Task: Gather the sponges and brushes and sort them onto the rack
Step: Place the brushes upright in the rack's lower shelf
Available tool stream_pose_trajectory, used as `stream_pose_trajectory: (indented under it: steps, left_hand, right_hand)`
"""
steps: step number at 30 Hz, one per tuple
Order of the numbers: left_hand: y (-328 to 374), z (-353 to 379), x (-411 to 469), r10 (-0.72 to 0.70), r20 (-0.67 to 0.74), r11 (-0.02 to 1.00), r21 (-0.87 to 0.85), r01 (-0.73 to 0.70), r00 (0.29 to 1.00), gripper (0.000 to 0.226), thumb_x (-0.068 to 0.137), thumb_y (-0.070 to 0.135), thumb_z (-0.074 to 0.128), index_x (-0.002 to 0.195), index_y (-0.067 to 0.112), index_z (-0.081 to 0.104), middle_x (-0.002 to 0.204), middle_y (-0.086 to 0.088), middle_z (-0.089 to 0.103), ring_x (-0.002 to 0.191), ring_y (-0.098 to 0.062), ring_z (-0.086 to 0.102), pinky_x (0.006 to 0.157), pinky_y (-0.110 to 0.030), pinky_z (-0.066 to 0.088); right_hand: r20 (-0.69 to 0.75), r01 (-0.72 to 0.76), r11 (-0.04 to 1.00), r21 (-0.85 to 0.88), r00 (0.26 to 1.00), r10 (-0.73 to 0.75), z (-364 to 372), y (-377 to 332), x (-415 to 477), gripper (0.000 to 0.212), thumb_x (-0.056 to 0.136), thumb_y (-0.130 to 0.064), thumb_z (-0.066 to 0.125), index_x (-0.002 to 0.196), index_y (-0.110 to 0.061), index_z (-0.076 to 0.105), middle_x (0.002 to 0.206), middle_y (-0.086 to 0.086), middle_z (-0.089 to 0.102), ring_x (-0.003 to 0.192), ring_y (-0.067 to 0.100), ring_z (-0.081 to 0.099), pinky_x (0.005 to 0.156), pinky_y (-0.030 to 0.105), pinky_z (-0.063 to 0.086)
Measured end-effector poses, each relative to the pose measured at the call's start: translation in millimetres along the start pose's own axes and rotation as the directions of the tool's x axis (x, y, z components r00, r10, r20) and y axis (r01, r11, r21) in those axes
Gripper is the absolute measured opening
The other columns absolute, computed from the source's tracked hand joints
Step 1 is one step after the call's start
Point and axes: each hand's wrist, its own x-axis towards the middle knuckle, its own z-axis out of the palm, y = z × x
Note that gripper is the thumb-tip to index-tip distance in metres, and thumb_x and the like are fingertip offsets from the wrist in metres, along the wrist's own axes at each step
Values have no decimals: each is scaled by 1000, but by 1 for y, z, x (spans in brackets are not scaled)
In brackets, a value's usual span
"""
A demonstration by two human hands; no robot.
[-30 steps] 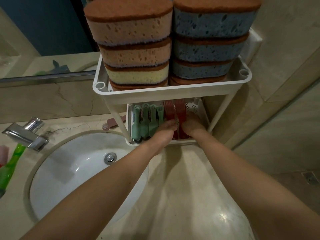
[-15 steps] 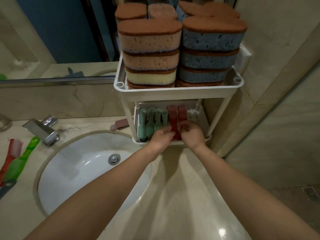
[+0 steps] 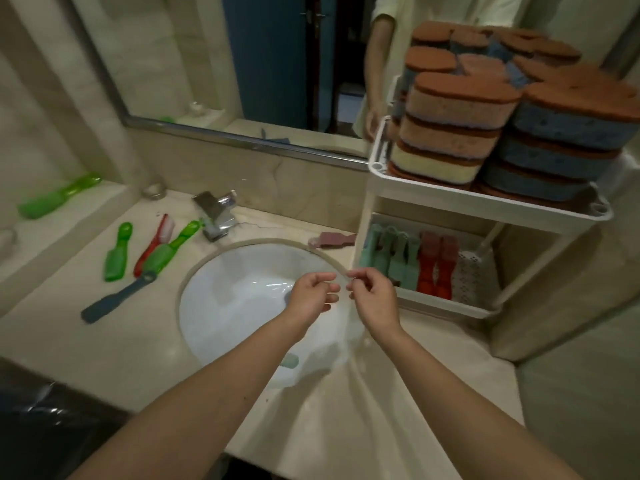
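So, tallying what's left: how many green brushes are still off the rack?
3. One green brush lies on the far-left ledge; another on the counter left of the red brush; a third right of it, near the faucet. The arms may hide more.

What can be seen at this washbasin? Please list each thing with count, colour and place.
rack: one, white, on counter right of sink
orange sponges: one stack, one yellow among them, top shelf left
blue sponges: one stack, top shelf right
teal brushes: four, lower shelf, left
red brushes: two, lower shelf, beside the teal
green brushes: two, counter left of faucet
green brush: one more, on the ledge, far left
red-and-white brush: one, between the two green
dark blue brush: one, counter, in front of them
pink brush: one, counter, beside rack
faucet: one, chrome, behind sink
sink: one, white, centre
left hand: over sink, fingers curled, holding nothing
right hand: same, beside it
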Motion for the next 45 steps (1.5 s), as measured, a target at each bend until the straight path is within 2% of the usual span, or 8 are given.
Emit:
stream_pose_trajectory:
  steps: [5, 17, 22, 24, 30, 36, 41, 45]
  left_hand:
    - [-11, -72, -3, -24, -155, 995, -101, 8, 988, 27, 92, 5, 43, 112, 12, 59, 102, -7, 68, 79, -16, 65, 71, -23, 52]
    - [-23, -239, 25, -61, -378, 988, -154, 3, 924, 25, 92, 5, 44, 112, 11, 59, 98, -7, 66, 78, -16, 61, 72, -26, 47]
    - [-24, -313, 59, -56, -418, 996, -93, 19, 907, 23, 93, 8, 50, 113, 9, 60, 99, -8, 66, 83, -17, 60, 76, -28, 47]
    - [-27, -339, 76, -30, -433, 1000, -7, 30, 901, 23, 92, 7, 53, 114, 8, 60, 101, -10, 65, 86, -18, 59, 79, -28, 47]
    - [-35, -394, 132, 43, -379, 938, 334, 94, 924, 27, 90, 10, 55, 116, 16, 57, 113, -2, 60, 101, -17, 57, 93, -28, 45]
    - [-43, -408, 172, 45, -260, 829, 549, 109, 965, 35, 90, 18, 57, 124, 21, 52, 120, -1, 62, 107, -19, 60, 94, -37, 49]
    - [-53, -413, 189, 121, -163, 671, 741, 40, 979, 28, 90, 24, 55, 119, 24, 52, 110, 2, 67, 99, -22, 64, 77, -33, 49]
    - [-53, -416, 194, 153, -182, 631, 774, 46, 971, 16, 95, 27, 45, 109, 23, 50, 95, 0, 63, 81, -22, 61, 64, -34, 43]
  right_hand:
    - [147, 26, 999, 29, 989, -30, 65, -20, -3, 29, 87, -3, 48, 86, -27, 64, 80, -1, 67, 78, 19, 64, 76, 39, 54]
    - [371, -30, 999, -22, 928, 36, 226, -57, 18, 24, 88, -6, 47, 95, -21, 64, 80, 1, 67, 70, 15, 62, 61, 25, 48]
    - [428, -4, 993, -121, 902, 56, 302, -69, 42, 22, 86, -9, 54, 101, -21, 63, 85, 0, 61, 78, 18, 59, 74, 33, 49]
    - [457, 50, 975, -215, 888, 55, 330, -71, 54, 26, 85, -13, 57, 109, -23, 62, 98, 0, 61, 85, 18, 59, 79, 33, 50]
    - [573, 313, 792, -524, 818, 56, 391, -71, 90, 52, 86, -16, 57, 137, -21, 50, 133, 9, 46, 123, 26, 47, 102, 36, 42]
    - [608, 441, 643, -626, 793, 47, 425, -67, 113, 59, 83, -27, 64, 139, -29, 45, 137, 7, 41, 128, 29, 39, 98, 38, 42]
    - [687, 602, 460, -652, 726, 24, 440, -62, 120, 60, 78, -29, 71, 134, -26, 48, 139, 4, 41, 129, 28, 36, 96, 37, 43]
    - [705, 670, 383, -636, 706, -65, 441, -60, 120, 45, 81, -27, 66, 124, -23, 51, 129, 1, 50, 121, 26, 39, 89, 35, 44]
